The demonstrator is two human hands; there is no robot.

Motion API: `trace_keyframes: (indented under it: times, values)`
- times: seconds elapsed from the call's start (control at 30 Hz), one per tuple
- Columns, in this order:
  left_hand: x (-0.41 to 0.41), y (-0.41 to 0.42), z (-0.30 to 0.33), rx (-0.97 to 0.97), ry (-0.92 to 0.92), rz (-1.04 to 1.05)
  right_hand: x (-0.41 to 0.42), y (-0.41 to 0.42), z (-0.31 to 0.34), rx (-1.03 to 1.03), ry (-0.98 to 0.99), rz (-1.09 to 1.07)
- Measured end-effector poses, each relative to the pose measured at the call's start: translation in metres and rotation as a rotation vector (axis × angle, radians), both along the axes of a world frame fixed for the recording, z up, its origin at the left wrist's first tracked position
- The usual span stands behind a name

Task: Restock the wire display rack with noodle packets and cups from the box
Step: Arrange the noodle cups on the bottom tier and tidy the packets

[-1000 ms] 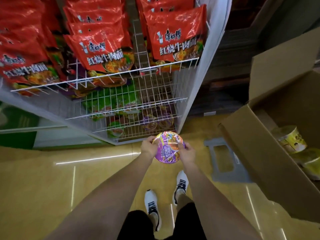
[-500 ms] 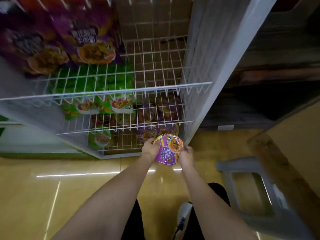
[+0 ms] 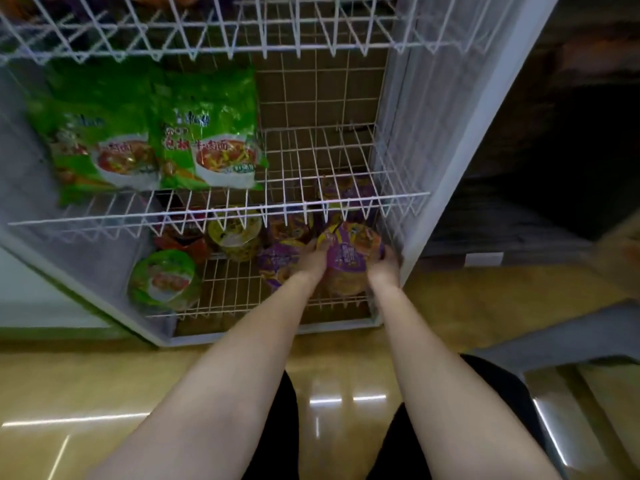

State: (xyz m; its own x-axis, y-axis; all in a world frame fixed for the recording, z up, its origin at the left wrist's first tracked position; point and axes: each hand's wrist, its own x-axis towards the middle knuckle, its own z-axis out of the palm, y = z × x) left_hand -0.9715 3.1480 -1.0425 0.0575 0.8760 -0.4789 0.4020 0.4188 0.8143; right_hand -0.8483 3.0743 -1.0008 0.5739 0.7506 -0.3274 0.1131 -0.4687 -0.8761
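- The person is crouched at the white wire display rack [image 3: 221, 216], both arms reaching into its bottom shelf at the right-hand end.
- The left hand [image 3: 313, 254] and the right hand [image 3: 384, 263] curl round opposite sides of a round purple-lidded noodle cup [image 3: 349, 252], holding it between them. It sits low in the front right corner of the bottom tier; whether its base already rests on the wire I cannot tell.
- I would judge the cup light and fairly stiff, with a thin foil lid that could dent or tear. The side walls, where the hands hold it now, look the sensible place to grip; its film wrap may be a little slippery.
- The bottom tier holds more cups: another purple cup [image 3: 277, 263] just beside the left hand, a yellow-lidded cup [image 3: 235, 237] further back, a green-lidded cup [image 3: 162, 280] tipped at the front left, and something red [image 3: 183, 237] behind it, too dim to name.
- The shelf above carries two soft green noodle packets [image 3: 207, 133] standing at the left; its right half shows bare wire.
- No box can be made out clearly.
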Motion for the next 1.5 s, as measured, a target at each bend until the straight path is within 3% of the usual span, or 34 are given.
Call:
trace_keyframes:
  times: [0.17, 0.33, 0.5, 0.6, 0.73, 0.93, 1.13, 1.37, 1.5]
  values:
    - [0.001, -0.008, 0.008, -0.055, -0.087, -0.012, 0.006, -0.003, -0.002, -0.051, 0.025, 0.073]
    - [0.003, 0.002, 0.003, -0.059, -0.196, 0.020, 0.009, 0.002, 0.001, 0.002, 0.262, 0.033]
    - [0.006, -0.002, 0.008, -0.026, -0.278, 0.078, 0.007, 0.013, -0.026, -0.011, 0.241, 0.073]
    - [0.009, 0.006, -0.005, -0.001, -0.268, 0.090, 0.003, 0.015, -0.041, -0.011, 0.344, 0.005]
    - [0.016, 0.001, 0.004, 0.038, -0.247, 0.146, -0.003, 0.011, -0.031, 0.136, 0.483, -0.168]
    - [0.027, -0.009, 0.004, 0.066, -0.208, 0.181, -0.002, 0.009, -0.032, 0.081, 0.224, -0.122]
    - [0.024, 0.005, 0.017, 0.106, -0.128, 0.252, 0.007, 0.010, -0.032, 0.125, 0.283, -0.071]
    - [0.020, 0.014, 0.020, 0.131, -0.166, 0.125, 0.019, 0.019, -0.042, 0.064, 0.219, -0.017]
    - [0.010, 0.028, 0.008, 0.154, -0.033, 0.108, 0.022, 0.021, -0.042, 0.082, 0.322, 0.007]
